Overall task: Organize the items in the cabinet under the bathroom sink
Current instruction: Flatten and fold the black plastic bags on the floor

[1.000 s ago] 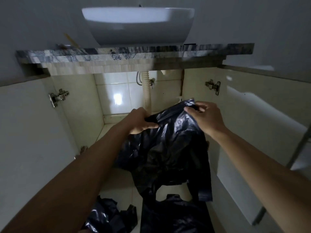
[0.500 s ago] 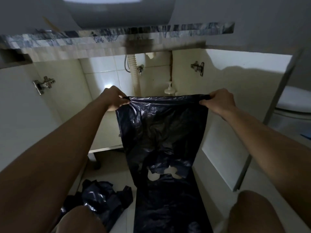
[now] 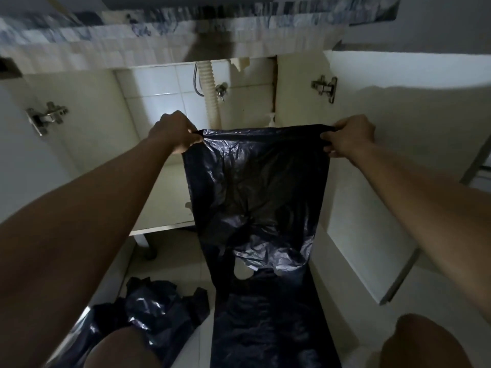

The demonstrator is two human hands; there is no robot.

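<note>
A large black plastic bag (image 3: 255, 187) hangs stretched flat in front of the open cabinet under the sink. My left hand (image 3: 174, 132) pinches its top left corner and my right hand (image 3: 348, 138) pinches its top right corner. The bag's handle cut-out hangs low near the floor. Another flat black bag (image 3: 271, 322) lies on the floor tiles below it. A crumpled black bag (image 3: 148, 306) lies on the floor at the lower left. The top of a white pump bottle (image 3: 271, 120) shows behind the held bag's upper edge.
The cabinet floor (image 3: 164, 197) shows pale at the left, with a ribbed drain hose (image 3: 211, 94) on the tiled back wall. Both cabinet doors stand open, the right door (image 3: 372, 181) close to my right arm. My knees are at the bottom edge.
One second ago the bag was bunched between my hands. My hands have moved apart and pulled its top edge taut, so it hangs flat. The view has tilted downward.
</note>
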